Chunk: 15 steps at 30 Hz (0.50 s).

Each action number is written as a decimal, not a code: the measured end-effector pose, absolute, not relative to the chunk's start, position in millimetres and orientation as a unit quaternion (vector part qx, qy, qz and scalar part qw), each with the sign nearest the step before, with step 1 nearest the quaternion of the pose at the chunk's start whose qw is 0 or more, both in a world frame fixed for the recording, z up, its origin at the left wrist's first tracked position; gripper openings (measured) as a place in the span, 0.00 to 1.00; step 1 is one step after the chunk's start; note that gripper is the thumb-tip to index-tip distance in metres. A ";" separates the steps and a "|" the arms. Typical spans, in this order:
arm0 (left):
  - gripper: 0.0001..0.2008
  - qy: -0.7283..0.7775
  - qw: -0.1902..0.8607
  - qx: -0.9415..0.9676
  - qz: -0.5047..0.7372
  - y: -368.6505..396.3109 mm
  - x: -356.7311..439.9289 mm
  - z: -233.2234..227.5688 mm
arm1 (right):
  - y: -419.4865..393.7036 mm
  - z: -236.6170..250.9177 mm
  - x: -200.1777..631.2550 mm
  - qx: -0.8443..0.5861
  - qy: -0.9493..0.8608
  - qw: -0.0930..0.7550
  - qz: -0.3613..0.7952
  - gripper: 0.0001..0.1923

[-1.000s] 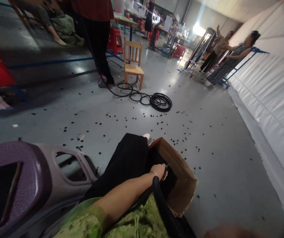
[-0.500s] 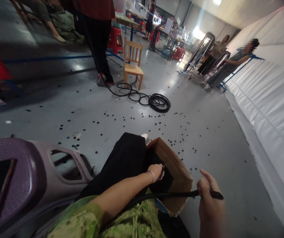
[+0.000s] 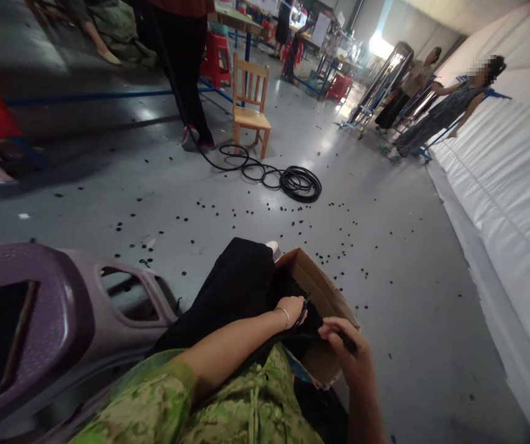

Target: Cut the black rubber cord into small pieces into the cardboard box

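Hands meeting over a cardboard box (image 3: 334,302) by the right knee. Left hand (image 3: 292,308), bracelet at the wrist, closed around small black scissors (image 3: 303,311), blades pointing down into the box. Right hand (image 3: 345,351) curled around the end of a black rubber hose (image 3: 302,336), pinching it just beside the scissors. Hose running back across the lap, under the left forearm, over the green patterned garment (image 3: 246,401).

Box open at the top, dark inside, seemingly holding cut black pieces, though too dim to count. Many small black bits (image 3: 265,216) scattered across the grey floor (image 3: 408,296) between the box and the coil of black hose (image 3: 299,183) lying farther off, near a small wooden chair (image 3: 250,102). Judging from that, plenty of cutting done already, with a long length of hose left to go, the coil apparently untouched.

Purple-grey plastic stool (image 3: 61,308) near on the left. White padded panels (image 3: 509,185) along the right. Standing person's dark trousers (image 3: 186,68) beside the chair; two more people (image 3: 435,105) far right, by metal racks.
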<state>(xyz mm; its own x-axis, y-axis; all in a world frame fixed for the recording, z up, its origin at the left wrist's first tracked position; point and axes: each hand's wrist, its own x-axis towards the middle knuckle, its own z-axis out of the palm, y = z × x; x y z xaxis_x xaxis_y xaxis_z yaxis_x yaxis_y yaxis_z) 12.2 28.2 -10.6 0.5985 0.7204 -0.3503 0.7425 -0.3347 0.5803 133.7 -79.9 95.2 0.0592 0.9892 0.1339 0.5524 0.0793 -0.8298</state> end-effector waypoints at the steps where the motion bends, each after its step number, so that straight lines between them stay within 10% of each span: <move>1: 0.14 0.448 0.362 0.817 -0.013 27.9 12.0 -9.1 | -75.8 90.1 133.1 -0.644 -0.619 0.362 0.267 0.13; 6: 0.14 0.448 0.358 0.819 -0.008 28.3 11.2 -5.0 | -67.3 45.4 136.5 -0.734 -0.552 0.297 0.259 0.14; 15: 0.14 0.439 0.382 0.813 -0.009 30.0 11.9 -0.8 | -90.3 6.5 158.1 -0.595 -0.420 0.531 0.432 0.16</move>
